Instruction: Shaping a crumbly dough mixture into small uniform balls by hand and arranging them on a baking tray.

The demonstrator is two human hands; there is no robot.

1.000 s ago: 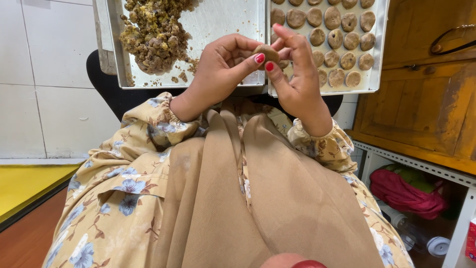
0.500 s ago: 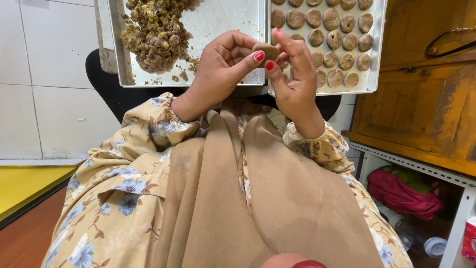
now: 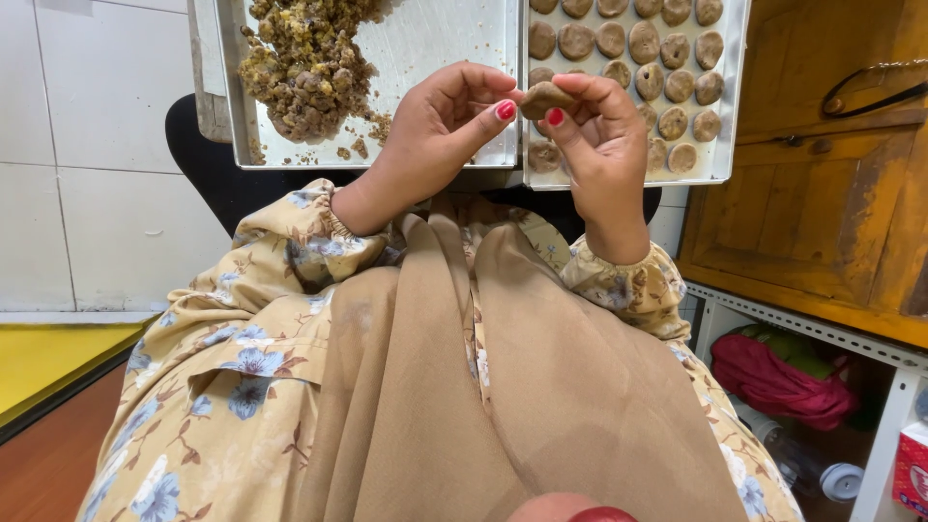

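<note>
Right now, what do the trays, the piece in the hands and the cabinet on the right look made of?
Trays: thin metal, likely aluminium; dull silvery sheen, folded rims.
Piece, pinched between left hand and right hand: soft brown dough, matte, dented like the discs.
Pile: crumbly brown-yellow mix.
Cabinet: wood, worn orange varnish, grain showing.

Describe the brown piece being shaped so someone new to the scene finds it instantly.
Start at the two metal trays: the left tray holds a crumbly mixture heap, the right tray rows of brown discs. At the seam between them, the left hand and right hand meet. The dough piece is pinched in their fingertips, the only one lifted off the tray.
</note>
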